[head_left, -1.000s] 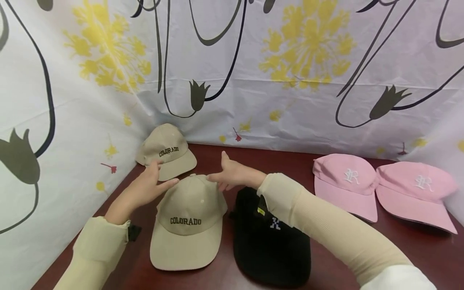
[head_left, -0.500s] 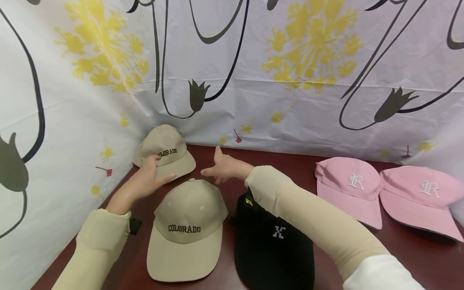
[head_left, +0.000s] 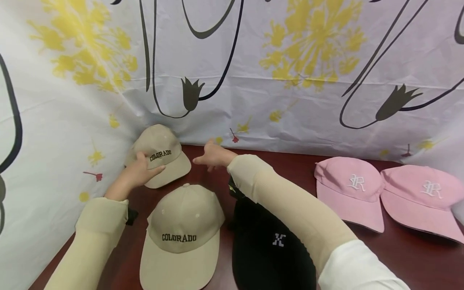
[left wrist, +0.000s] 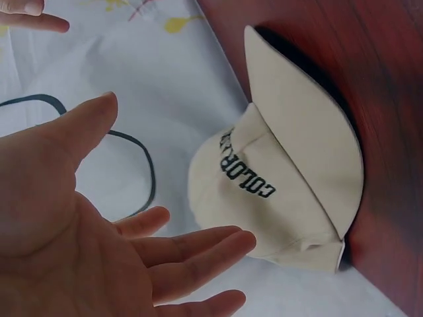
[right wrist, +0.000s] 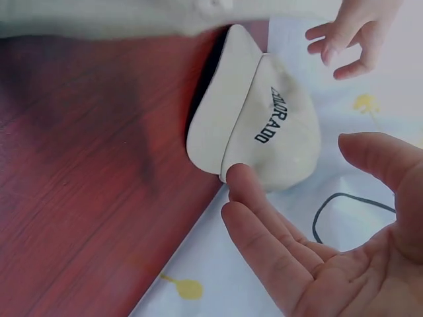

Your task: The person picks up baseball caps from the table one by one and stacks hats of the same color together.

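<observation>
A beige cap with COLORADO lettering (head_left: 161,145) sits in the far left corner of the table. My left hand (head_left: 135,173) is beside its left front, overlapping it in the head view; in the left wrist view the palm (left wrist: 39,218) shows with fingers apart and holding nothing. My right hand (head_left: 214,156) hovers to the right of that cap with spread fingers, also holding nothing. A second beige COLORADO cap (head_left: 185,217) lies nearer, between the two arms. Under my right forearm is a black cap (head_left: 268,249) with a white emblem, partly hidden by the sleeve.
Two pink caps (head_left: 348,185) with white letters rest side by side at the right on the dark red table (head_left: 290,169). Behind and to the left, a white floral cloth (head_left: 250,96) hangs as a wall, meeting the table at the far cap.
Both hands have moved from above the nearer beige cap toward the far beige cap, one on each side. The camera view has shifted slightly; the caps keep their places.
</observation>
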Motion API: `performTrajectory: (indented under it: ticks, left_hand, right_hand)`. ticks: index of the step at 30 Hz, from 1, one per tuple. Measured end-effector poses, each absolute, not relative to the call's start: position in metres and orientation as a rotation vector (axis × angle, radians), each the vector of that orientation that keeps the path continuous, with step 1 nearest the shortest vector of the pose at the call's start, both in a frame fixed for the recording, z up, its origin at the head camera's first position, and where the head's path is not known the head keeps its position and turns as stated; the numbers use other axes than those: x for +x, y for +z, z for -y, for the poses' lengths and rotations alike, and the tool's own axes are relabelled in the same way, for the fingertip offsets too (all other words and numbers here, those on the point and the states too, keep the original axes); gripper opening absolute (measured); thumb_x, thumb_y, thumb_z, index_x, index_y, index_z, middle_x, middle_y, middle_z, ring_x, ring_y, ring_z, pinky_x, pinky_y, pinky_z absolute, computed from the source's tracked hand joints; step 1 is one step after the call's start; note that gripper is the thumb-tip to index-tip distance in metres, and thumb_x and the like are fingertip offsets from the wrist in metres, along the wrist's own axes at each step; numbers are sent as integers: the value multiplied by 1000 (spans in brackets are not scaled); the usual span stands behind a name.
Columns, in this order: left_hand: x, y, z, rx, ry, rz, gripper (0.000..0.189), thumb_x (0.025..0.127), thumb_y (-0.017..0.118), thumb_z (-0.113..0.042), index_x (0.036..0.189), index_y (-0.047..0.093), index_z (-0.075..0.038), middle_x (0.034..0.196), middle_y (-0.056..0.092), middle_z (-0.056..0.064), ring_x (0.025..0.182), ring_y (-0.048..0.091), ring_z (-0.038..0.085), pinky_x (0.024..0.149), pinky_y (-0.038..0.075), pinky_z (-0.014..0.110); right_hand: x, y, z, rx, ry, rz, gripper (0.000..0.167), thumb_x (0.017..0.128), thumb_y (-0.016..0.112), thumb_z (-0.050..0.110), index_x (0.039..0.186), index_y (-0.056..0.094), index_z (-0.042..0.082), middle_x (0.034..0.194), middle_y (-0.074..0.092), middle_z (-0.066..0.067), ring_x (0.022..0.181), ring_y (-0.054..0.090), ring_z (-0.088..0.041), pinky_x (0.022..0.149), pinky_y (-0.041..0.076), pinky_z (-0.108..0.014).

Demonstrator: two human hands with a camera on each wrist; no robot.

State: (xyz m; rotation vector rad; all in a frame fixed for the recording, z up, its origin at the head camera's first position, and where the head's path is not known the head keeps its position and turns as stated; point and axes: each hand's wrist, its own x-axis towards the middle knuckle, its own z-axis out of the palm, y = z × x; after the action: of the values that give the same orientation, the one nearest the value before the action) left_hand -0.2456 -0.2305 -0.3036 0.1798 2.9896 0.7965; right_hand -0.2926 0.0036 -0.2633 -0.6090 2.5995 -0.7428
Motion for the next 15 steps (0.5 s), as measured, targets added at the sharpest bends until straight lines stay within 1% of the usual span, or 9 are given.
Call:
performTrajectory:
  ticks: [2, 5, 7, 11, 15]
  left_hand:
    - [-248, -305, 233, 172, 794, -2983, 82, 93, 50, -37, 127, 7, 25, 111, 37, 51, 103, 43, 57, 84, 37, 58]
    - [-252, -309, 237, 164, 789, -2967, 83, 93, 49, -38, 126, 6, 25, 111, 36, 52, 104, 42, 57, 84, 37, 58]
    - [-254, -311, 239, 149, 797, -2951, 84, 94, 48, -38, 127, 4, 25, 115, 32, 53, 107, 39, 58, 86, 35, 58]
    - [-260, -314, 242, 120, 810, -2924, 85, 94, 47, -37, 128, 0, 25, 123, 23, 53, 111, 33, 59, 89, 33, 59]
    - [-265, -317, 244, 100, 813, -2910, 86, 94, 48, -36, 127, -2, 26, 126, 20, 52, 113, 31, 59, 90, 32, 59]
  right_hand:
    - [-297, -266, 3, -605, -731, -2598, 90, 92, 54, 30, 138, -10, -13, 84, 66, -23, 78, 64, -33, 69, 50, -38]
    - [-303, -270, 12, -581, -723, -2597, 93, 92, 54, 30, 138, -15, -11, 85, 66, -22, 78, 65, -30, 69, 51, -38]
    - [-307, -273, 17, -563, -717, -2604, 93, 92, 54, 30, 138, -14, -11, 85, 67, -21, 78, 65, -27, 69, 51, -37]
    - [-315, -279, 24, -510, -732, -2602, 91, 92, 54, 30, 140, -13, -9, 86, 67, -19, 79, 66, -27, 71, 51, -37]
    - [-324, -286, 28, -458, -745, -2589, 90, 92, 54, 30, 141, -13, -6, 86, 67, -18, 81, 65, -27, 71, 51, -34]
